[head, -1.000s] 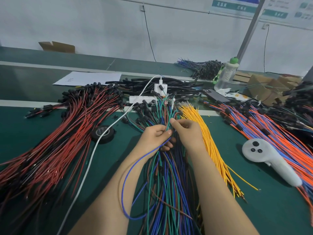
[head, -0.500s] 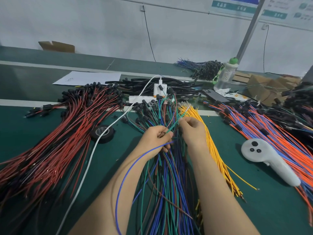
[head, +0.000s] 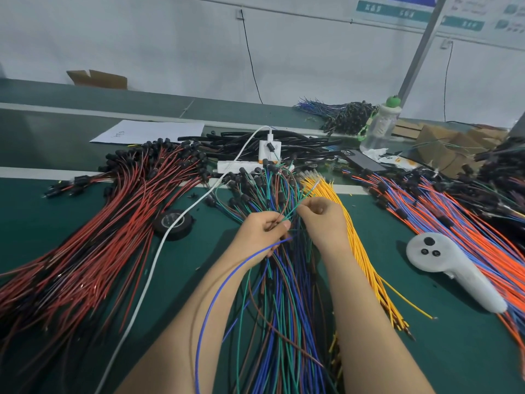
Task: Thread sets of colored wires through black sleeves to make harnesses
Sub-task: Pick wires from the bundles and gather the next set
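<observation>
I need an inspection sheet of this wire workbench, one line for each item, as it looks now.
Surface: green table, largely covered by wires.
Job's things: mixed wires in the middle, yellow wires beside, red wires left, black sleeves behind.
Clutter: tape roll, white controller, bottle, paper sheet.
Hands: left hand grips a few mixed wires; right hand pinches a green wire.
Cables: white cable runs from the charger toward the near edge.
Surroundings: white wall, posters, grey pole.

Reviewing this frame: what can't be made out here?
Head view only.
Wires gripped by the left hand besides the blue wire: hidden inside its own curl.
Blue wire's lower end: cut off by the bottom edge.
Paper sheet writing: too small.
Wall posters: blurred, cropped by the top edge.
</observation>
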Available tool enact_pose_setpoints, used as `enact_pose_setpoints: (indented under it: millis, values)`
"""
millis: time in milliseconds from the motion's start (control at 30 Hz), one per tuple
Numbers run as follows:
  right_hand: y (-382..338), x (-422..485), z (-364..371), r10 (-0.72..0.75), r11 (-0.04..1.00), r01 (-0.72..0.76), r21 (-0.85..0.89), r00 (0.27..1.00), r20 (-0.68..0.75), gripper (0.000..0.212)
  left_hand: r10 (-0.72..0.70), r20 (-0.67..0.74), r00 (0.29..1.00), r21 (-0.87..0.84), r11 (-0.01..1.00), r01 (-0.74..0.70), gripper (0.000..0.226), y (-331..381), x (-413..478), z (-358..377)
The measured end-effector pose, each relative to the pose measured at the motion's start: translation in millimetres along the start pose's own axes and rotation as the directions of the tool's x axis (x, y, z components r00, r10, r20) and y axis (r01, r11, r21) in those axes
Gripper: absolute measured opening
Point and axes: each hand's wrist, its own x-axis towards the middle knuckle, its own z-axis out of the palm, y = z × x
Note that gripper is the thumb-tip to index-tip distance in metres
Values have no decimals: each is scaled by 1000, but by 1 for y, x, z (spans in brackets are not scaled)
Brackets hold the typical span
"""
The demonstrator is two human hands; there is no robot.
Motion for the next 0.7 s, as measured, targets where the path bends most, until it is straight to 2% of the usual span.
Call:
enact_pose_setpoints:
  millis: [133,233,300,433,500,567,633,700]
  values:
    - [0,-1,-1,42,999,-40,-34,998,51,20,29,8,1000,66,997,-30,25,-1,0,0]
    - [-3,-1,0,85,977,-86,194,996,13,14,14,-2,1000,57,998,-13,21,1,0,-1]
    - [-3,-3,1,114,951,-107,289,993,-8,18,5,-2,1000,58,998,-5,21,3,-1,-1]
    - [-5,-5,3,72,965,-67,253,997,-9,22,-10,8,1000,36,999,9,17,10,-3,-1]
    - [-9,-5,4,8,977,-16,215,999,40,15,-76,35,996,-42,996,78,17,16,-4,-3]
    - [-16,-6,7,-60,985,42,168,993,102,18,-203,101,974,-156,964,217,17,24,-4,-7]
    - [-25,-7,15,-112,986,94,137,986,126,25,-309,146,940,-299,892,339,22,32,-6,-15]
    - [-38,-8,21,-167,973,156,172,984,54,26,-338,132,932,-518,778,356,27,43,-7,-27]
